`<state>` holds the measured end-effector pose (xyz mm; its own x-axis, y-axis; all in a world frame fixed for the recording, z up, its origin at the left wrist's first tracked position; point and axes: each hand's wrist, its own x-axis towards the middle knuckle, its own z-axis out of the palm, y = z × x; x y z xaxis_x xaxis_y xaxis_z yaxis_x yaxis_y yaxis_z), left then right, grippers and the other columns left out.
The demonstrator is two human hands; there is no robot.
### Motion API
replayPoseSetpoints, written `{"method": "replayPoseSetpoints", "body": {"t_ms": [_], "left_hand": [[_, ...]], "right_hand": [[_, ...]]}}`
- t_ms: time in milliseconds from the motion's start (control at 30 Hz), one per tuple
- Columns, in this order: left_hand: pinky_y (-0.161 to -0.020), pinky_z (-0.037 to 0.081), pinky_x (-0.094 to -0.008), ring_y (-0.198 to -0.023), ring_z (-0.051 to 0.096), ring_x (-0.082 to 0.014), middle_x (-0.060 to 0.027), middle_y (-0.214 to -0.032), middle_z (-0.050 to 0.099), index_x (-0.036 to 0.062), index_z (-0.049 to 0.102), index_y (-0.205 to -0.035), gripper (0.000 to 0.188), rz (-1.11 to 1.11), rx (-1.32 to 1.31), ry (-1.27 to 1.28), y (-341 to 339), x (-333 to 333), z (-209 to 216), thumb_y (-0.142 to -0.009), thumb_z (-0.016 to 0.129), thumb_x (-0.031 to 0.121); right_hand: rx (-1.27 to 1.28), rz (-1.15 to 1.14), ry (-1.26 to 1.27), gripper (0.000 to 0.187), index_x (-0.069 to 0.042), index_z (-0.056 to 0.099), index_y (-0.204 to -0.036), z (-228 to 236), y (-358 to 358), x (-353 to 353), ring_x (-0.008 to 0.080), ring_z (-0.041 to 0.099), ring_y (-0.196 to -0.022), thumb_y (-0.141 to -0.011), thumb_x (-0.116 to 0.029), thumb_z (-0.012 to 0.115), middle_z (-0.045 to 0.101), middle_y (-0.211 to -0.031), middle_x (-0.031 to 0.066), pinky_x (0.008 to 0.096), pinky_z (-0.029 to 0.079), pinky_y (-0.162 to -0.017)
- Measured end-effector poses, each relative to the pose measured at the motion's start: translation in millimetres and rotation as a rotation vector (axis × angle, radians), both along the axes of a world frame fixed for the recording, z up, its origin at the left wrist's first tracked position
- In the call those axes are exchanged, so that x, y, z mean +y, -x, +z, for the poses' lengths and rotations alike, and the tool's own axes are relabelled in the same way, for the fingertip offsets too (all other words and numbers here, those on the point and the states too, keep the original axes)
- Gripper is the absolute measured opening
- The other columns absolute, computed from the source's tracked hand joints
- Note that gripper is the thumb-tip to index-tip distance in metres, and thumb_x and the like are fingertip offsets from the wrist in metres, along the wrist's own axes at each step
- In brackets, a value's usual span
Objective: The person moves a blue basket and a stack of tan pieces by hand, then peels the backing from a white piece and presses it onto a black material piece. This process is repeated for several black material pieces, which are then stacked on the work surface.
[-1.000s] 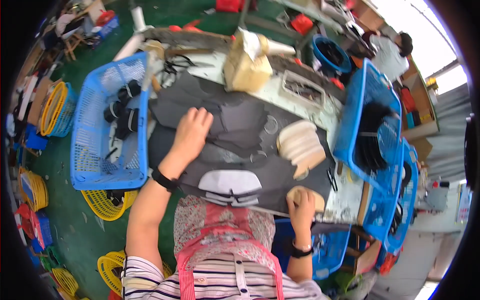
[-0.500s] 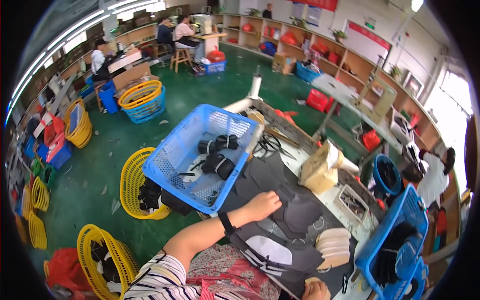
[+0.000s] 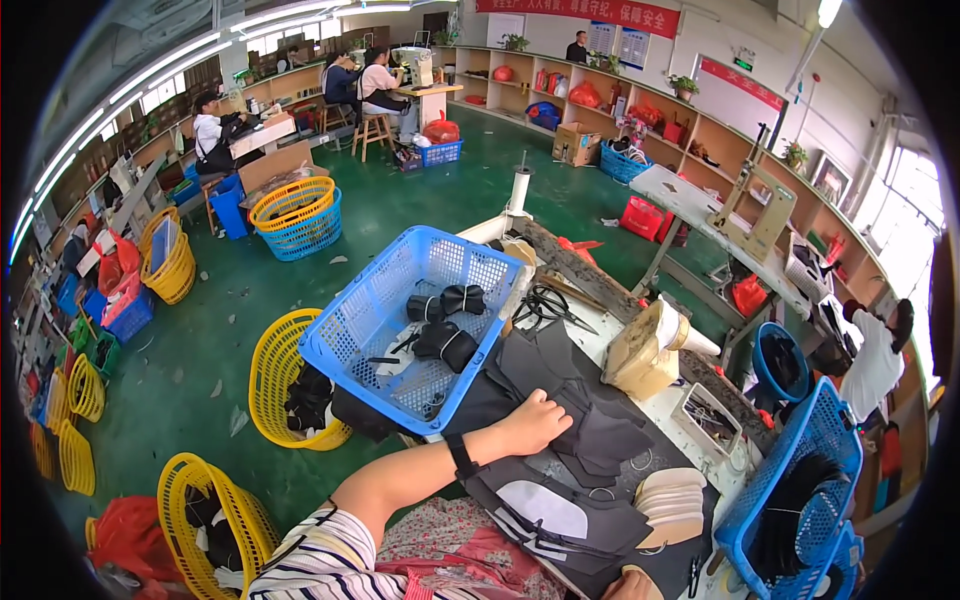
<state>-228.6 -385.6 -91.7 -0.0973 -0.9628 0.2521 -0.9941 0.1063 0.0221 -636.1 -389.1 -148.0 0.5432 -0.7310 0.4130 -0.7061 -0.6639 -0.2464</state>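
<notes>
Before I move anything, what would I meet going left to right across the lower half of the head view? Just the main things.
Lower-left yellow basket → blue basket holding black bundles → left hand → cream pieces → second blue basket.

**Change of View and Finger Position**

My view has swung up and to my left; the worktop now sits lower right. Ceiling lamps and a red banner have entered the frame. My left fingers, previously more extended, are now curled at the dark pieces. My right fingers, fully visible one second ago, are partly cut off.
</notes>
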Motion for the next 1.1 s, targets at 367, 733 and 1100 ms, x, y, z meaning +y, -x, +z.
{"method": "replayPoseSetpoints", "body": {"t_ms": [367,733,1100], "left_hand": [[-0.063,0.046,-0.0406,-0.077,0.061,-0.0285,-0.013,-0.092,0.06,0.0029,0.056,-0.111,0.047,-0.281,0.653,-0.191,65,43,-9,-0.068,0.066,0.017],[-0.061,0.045,-0.0335,-0.075,0.058,-0.0224,-0.0097,-0.083,0.058,-0.0018,0.058,-0.096,0.024,-0.358,0.963,-0.064,159,60,8,-0.084,0.063,0.018],[-0.058,0.042,-0.0286,-0.065,0.054,-0.016,-0.0086,-0.077,0.055,-0.0025,0.057,-0.089,0.01,-0.332,1.425,-0.438,199,70,-4,-0.09,0.057,0.007]], "right_hand": [[-0.086,-0.045,-0.058,0.017,-0.004,0.065,-0.093,28,-3,10,0.0377,0.06,-0.081,-0.087,-0.018,0.056,0.064,-0.09,0.0177,0.0439,0.05,-0.07],[-0.426,-0.114,0.119,0.018,0.002,0.065,-0.091,43,-35,43,0.0321,0.061,-0.081,-0.075,0.009,0.062,0.065,-0.09,0.0151,0.0388,0.05,-0.072],[-0.604,-0.063,-0.366,0.02,0.002,0.066,-0.095,78,-48,66,0.0257,0.064,-0.083,-0.076,0.009,0.064,0.067,-0.094,0.013,0.0316,0.051,-0.071]]}}
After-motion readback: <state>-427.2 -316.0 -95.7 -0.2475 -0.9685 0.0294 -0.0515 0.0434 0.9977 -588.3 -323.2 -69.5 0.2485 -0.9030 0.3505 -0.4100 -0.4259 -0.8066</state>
